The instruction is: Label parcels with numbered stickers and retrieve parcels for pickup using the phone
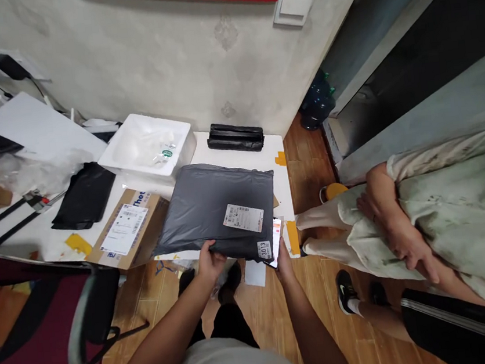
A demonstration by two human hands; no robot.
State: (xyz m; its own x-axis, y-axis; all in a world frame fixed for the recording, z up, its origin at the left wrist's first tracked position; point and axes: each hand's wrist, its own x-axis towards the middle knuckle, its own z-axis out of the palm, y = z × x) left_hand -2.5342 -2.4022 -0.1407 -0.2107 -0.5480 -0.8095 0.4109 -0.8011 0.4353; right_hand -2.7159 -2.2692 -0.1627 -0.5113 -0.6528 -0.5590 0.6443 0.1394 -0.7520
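Note:
A large dark grey plastic mailing bag (201,204) lies at the front of the white table, with a shipping label (243,217) and a small "3013" sticker (264,250) on it. My left hand (211,261) grips the bag's near edge, thumb on top and the other fingers mostly hidden below. My right hand (284,259) is closed around a phone (276,239) with a lit screen, right beside the bag's right corner. Part of the phone is hidden behind the bag.
Left of the bag sit a cardboard box (113,252), a white foam box (181,145) and a folded black bag (84,197). A black roll (235,138) lies by the wall. Another person (455,204) stands at the right; a chair (44,327) is at the left.

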